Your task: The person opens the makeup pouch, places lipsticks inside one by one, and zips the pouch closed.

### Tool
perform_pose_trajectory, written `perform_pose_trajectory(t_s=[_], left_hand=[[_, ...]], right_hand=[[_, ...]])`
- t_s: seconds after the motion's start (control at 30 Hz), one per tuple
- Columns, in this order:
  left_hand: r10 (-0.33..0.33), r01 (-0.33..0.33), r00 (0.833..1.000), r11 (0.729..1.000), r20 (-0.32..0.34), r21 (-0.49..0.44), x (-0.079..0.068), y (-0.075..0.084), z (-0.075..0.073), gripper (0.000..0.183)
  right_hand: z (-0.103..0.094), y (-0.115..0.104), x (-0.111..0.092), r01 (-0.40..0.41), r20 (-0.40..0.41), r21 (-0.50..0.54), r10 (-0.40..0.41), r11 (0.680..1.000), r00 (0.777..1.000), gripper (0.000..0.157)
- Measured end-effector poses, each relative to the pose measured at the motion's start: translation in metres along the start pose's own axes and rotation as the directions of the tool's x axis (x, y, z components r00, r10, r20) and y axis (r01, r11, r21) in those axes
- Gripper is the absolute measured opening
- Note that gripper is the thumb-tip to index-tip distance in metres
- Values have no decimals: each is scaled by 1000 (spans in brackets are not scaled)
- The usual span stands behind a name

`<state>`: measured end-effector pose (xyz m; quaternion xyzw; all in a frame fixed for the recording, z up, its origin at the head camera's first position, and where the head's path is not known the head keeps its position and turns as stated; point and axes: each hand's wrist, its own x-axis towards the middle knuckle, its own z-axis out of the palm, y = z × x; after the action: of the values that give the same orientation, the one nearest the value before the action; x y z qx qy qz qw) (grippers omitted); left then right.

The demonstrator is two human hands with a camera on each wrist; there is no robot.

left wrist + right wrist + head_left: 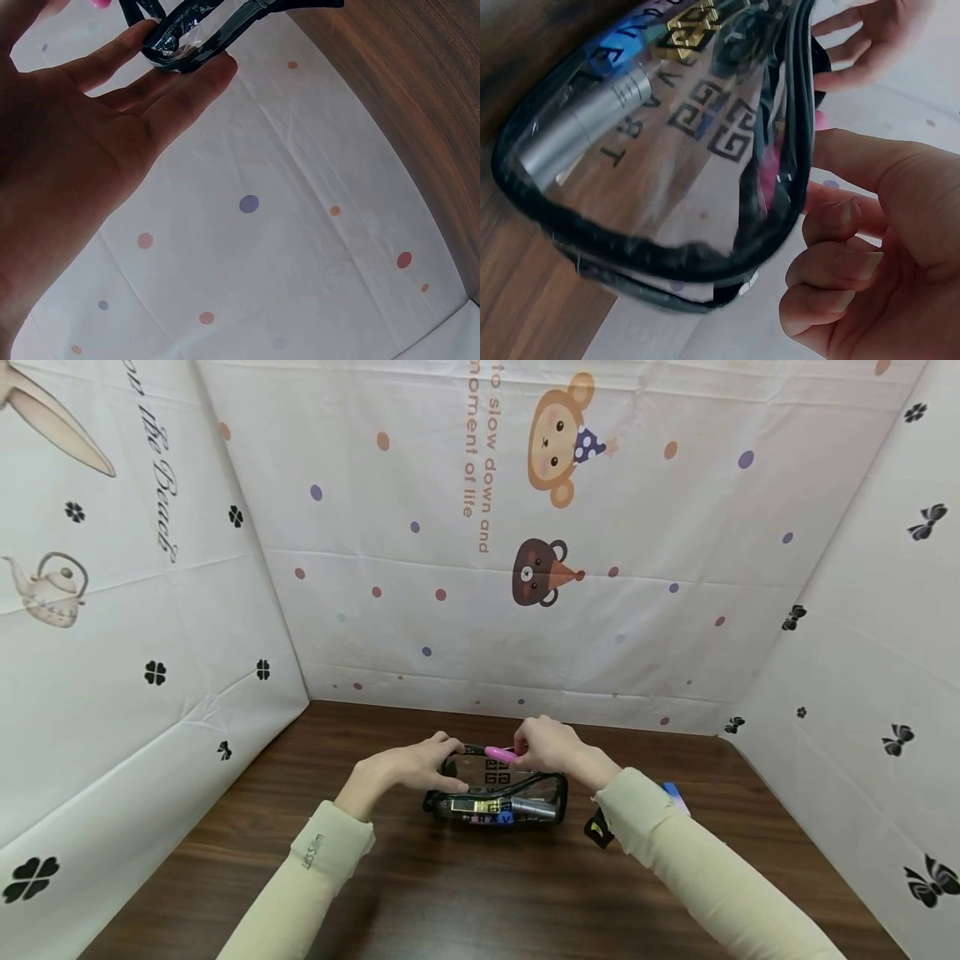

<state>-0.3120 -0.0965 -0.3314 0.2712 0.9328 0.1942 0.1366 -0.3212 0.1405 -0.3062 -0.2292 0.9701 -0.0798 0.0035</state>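
Observation:
A clear zip pouch (495,785) with black trim and printed letters sits on the wooden table. My left hand (423,764) holds the left end of its mouth, thumb at the front rim and fingers at the back. In the left wrist view the fingers rest on the black trim (217,45). My right hand (547,747) pinches a slim pink object (501,755) over the open mouth; its kind is unclear. Through the clear plastic in the right wrist view show a silver tube (585,127) and a gold-coloured item (694,34).
Right of the pouch lies a small black item with a yellow mark (598,828). A blue and white item (675,797) is partly hidden by the right sleeve. White printed cloth walls (420,627) enclose the table (480,893) at the back and sides.

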Motion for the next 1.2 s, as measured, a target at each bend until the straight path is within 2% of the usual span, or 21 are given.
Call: perform_pose_trajectory(t_s=[0.47,0.87,0.97,1.07,1.13,1.2], left_hand=[[-4,4,1000,1000,-9,2,0,0,0,66],[-4,4,1000,1000,-11,4,0,-1,1,63],[-3,3,1000,1000,-6,1,0,-1,1,63],[-7,7,1000,1000,-5,1,0,-1,1,64],[-7,7,1000,1000,-4,1,0,-1,1,64],[-5,5,1000,1000,-2,5,0,-1,1,65]], right_hand=[[14,-10,8,15,31,-7,-14,1000,999,18],[17,-9,5,33,8,33,-33,999,999,16],[15,-1,1,62,-53,74,-58,995,997,14],[13,14,-3,82,-160,91,-67,992,985,15],[12,27,-6,75,-233,89,-53,993,971,16],[11,41,-10,34,-285,87,-8,996,958,17]])
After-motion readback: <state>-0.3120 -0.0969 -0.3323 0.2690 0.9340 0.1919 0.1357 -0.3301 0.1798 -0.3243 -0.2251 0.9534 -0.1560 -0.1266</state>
